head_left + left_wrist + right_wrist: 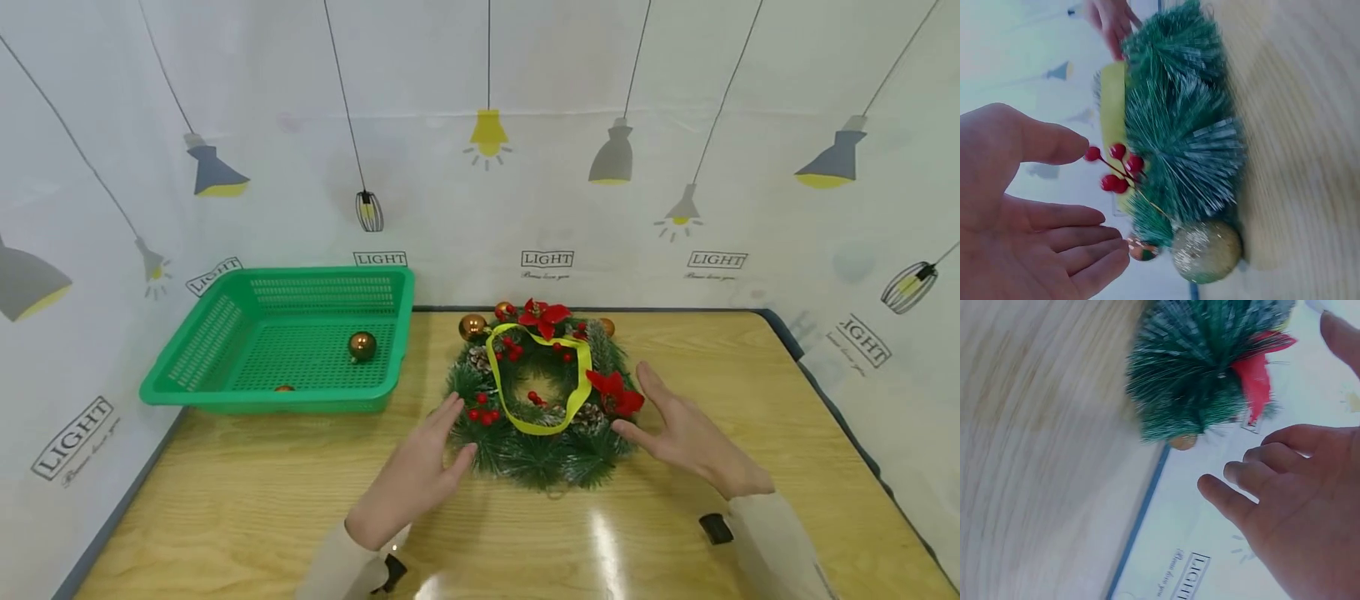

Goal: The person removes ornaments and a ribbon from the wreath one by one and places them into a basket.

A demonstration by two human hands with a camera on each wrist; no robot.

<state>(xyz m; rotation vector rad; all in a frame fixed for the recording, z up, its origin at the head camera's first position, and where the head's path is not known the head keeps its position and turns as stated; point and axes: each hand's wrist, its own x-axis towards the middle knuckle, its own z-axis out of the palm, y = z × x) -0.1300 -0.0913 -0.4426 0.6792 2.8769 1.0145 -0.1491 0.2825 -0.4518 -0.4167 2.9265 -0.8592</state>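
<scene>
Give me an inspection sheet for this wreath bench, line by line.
Surface: wooden table, glare patch near the front edge.
Job's things: Christmas wreath lying flat, with yellow ribbon, red flowers, berry sprigs, pine cones and bronze balls at its far rim.
Clutter: green basket at the far left, one bronze ball inside and a second small item at its front wall, unclear.
Hands: left hand open beside the wreath's left edge; right hand open beside its right edge; neither has a grip on it, and contact cannot be told.
Cables: nothing seen.
Surroundings: white backdrop printed with lamps and the word LIGHT.
</scene>
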